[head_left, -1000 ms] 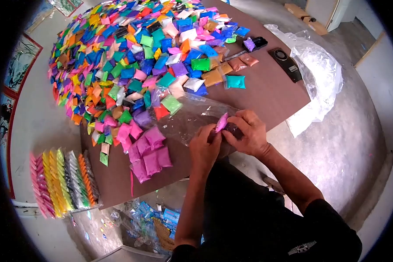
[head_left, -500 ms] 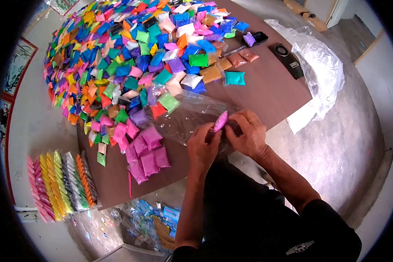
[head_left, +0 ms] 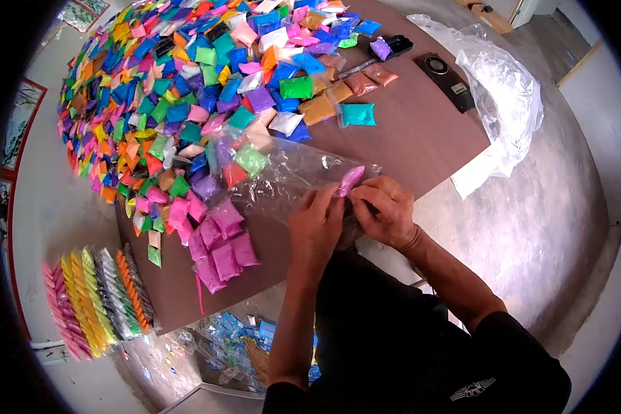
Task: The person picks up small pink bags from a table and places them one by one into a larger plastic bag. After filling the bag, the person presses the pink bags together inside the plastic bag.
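Pink powder packet [head_left: 350, 181] at mouth of clear plastic bag [head_left: 290, 172], long axis tilted up. L hand [head_left: 317, 231] grip pinches its lower end; R hand [head_left: 386, 210] grip closed on its right side.

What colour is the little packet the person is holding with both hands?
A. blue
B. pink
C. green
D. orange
B: the packet pinched between the left hand and the right hand, at the mouth of the clear bag, is pink.
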Motion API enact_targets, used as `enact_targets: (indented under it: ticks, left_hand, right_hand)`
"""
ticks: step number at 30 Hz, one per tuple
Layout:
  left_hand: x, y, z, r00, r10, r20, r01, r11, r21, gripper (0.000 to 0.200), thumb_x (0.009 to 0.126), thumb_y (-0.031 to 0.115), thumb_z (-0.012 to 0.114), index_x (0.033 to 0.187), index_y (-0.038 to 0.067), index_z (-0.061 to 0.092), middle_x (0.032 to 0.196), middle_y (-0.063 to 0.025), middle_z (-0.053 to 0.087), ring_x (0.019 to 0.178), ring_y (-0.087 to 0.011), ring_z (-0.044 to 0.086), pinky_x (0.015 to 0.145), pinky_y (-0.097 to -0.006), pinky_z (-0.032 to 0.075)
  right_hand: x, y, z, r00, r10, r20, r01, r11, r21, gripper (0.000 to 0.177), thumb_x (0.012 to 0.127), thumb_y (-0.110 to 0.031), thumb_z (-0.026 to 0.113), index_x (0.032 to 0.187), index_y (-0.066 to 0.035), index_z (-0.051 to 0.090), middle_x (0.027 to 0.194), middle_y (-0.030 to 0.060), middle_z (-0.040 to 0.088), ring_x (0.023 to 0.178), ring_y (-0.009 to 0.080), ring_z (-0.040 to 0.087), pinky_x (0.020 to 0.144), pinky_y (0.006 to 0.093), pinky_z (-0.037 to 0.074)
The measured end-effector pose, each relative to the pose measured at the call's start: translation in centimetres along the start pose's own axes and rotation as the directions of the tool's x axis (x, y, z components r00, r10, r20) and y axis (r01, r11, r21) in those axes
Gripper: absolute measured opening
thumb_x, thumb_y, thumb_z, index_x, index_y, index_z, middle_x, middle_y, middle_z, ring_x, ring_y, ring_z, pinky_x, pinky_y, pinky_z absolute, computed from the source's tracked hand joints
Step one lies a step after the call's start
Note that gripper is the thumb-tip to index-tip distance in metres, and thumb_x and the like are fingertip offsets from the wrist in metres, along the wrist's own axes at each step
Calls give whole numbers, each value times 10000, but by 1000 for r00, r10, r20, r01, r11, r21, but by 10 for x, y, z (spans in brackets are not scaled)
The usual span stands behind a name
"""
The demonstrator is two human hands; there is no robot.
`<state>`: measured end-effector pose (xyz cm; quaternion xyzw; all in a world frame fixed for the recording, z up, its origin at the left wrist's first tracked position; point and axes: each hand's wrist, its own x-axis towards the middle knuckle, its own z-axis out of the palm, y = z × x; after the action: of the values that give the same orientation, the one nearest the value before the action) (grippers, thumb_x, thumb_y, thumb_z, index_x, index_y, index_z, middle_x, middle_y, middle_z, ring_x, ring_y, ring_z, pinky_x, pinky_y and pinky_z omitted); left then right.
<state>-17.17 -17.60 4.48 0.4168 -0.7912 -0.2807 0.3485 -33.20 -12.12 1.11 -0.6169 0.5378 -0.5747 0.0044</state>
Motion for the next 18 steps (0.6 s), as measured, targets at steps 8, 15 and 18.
enact_targets:
  ticks: [8,15,18]
  left_hand:
    - [6,-3,9,997,59,54,-58,998,-4,233,939,35,732,1172,46,736,1056,-162,756,964,-362,751,836,-421,594]
    - [7,4,7,995,19,98,-21,1000,21,231,933,71,755,1164,69,746,1061,-162,757,971,-357,754,829,-415,597]
    - [6,1,5,996,21,87,-26,998,55,222,936,103,759,1157,75,752,1049,-160,749,945,-361,750,815,-419,597]
  right_hand:
    - [0,0,-1,999,24,-26,-22,998,50,184,817,-16,806,990,-59,760,938,112,728,817,311,729,726,391,606]
    - [3,-3,-9,991,54,-119,-54,999,9,142,874,-20,780,1012,-48,760,1041,151,718,929,304,724,791,389,594]
    - [3,7,-12,978,174,-115,-181,982,-52,185,902,-34,770,1085,-30,750,1168,188,692,1082,335,689,928,426,567]
